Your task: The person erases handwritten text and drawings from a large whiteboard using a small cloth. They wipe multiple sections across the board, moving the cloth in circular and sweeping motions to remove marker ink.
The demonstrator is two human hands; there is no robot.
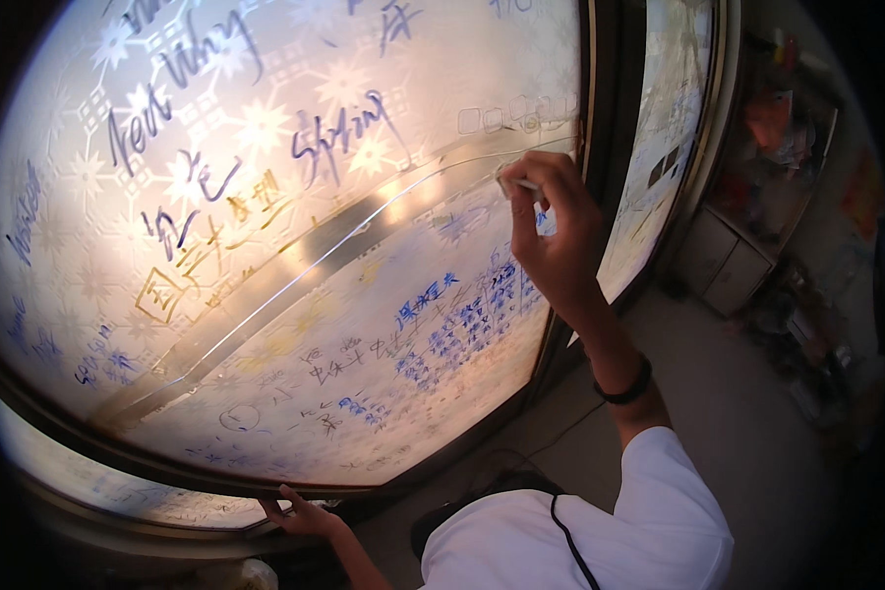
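Note:
A large patterned frosted-glass panel (265,140) in a dark frame stands before me, covered with handwriting in blue, yellow and dark ink. My right hand (553,214) is raised at its right side and pinches a small pale cloth or pad (520,184) between thumb and fingers, close to the glass. Whether the pad presses on the glass cannot be told. A smooth shiny band (346,236) crosses the panel diagonally, ending near that hand. My left hand (302,515) is at the panel's lower frame edge, fingers spread against it, with nothing seen in it.
Another glass panel (653,155) with marks stands beyond the frame on the right. Further right are a low cabinet (723,258) and a cluttered shelf (782,147). Assorted items lie along the wall, and a thin cable (571,428) runs over the floor.

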